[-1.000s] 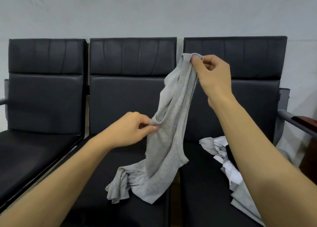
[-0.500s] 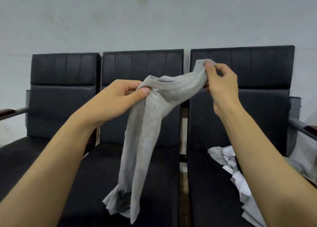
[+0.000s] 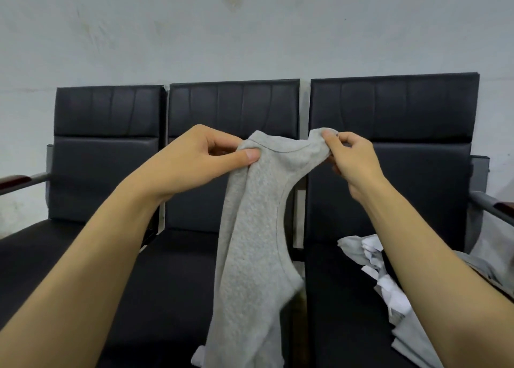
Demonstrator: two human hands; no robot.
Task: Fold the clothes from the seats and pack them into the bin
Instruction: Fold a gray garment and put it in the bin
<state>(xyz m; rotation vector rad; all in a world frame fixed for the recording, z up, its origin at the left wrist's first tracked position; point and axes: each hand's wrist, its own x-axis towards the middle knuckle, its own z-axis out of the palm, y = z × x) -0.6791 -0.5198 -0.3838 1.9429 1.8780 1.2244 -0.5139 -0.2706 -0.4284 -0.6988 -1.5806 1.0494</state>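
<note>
The person held a grey top (image 3: 250, 228) up in front of the seats (image 3: 233, 150), both arms stretched out. The left hand (image 3: 194, 159) pinched one shoulder of the top, thumb pressed flat on the front of the cloth and fingers curled behind it. The right hand (image 3: 353, 159) pinched the other shoulder strap between thumb and forefinger, with the remaining fingers loosely bent and clear of the cloth. Between the two hands the neckline sagged in a shallow curve. The rest of the top hung straight down, bunched narrow, in front of the middle seat and the gap to the right-hand seat; its lower end dropped out of sight at the bottom of the view, so I could not tell whether it touched the cushion. A curved armhole edge showed along its right side.

On the right-hand seat lay a pile (image 3: 389, 284) of more clothes, grey and white with something dark in among them, partly hidden behind the right forearm. The seats were three black padded chairs in a row against a pale wall (image 3: 250, 33), with an armrest (image 3: 19, 179) at the far left and another at the far right. The left-hand seat was well apart from the top.
</note>
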